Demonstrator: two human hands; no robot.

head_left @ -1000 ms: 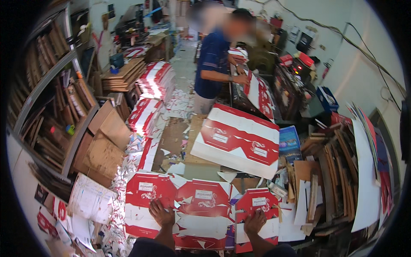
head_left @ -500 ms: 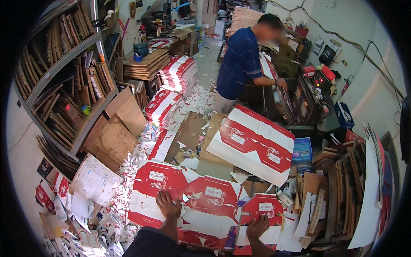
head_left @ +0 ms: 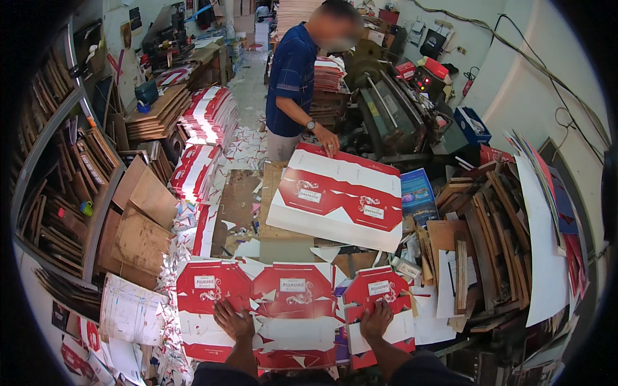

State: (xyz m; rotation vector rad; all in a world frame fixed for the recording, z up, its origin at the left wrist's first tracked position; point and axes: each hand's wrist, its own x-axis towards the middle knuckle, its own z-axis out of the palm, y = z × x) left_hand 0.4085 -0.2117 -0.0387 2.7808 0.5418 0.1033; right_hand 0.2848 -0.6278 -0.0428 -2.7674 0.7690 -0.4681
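Red and white printed cardboard sheets (head_left: 296, 321) lie in front of me, with small triangular scraps scattered on top. My left hand (head_left: 234, 320) lies on the left part of these sheets, its fingers spread and holding nothing. To the right, past a narrow gap, is a smaller piece of the same red and white cardboard (head_left: 380, 338). On it rests my right hand (head_left: 376, 318), fingers apart, palm down. Farther off, a thick stack of red and white sheets (head_left: 341, 186) sits at an angle; a co-worker's hand (head_left: 327, 140) touches its far edge.
The co-worker (head_left: 290, 90) stands beyond the stack, beside a dark machine (head_left: 393, 109). Wooden boards (head_left: 502, 225) stand on edge at the right. Shelves of boards (head_left: 64, 167) line the left. Paper scraps litter the floor, and more printed stacks (head_left: 209, 116) stand behind.
My view has shifted, so the scene sits farther left. The co-worker has turned from the machine and now reaches to the thick stack. Both my hands stay on the cardboard.
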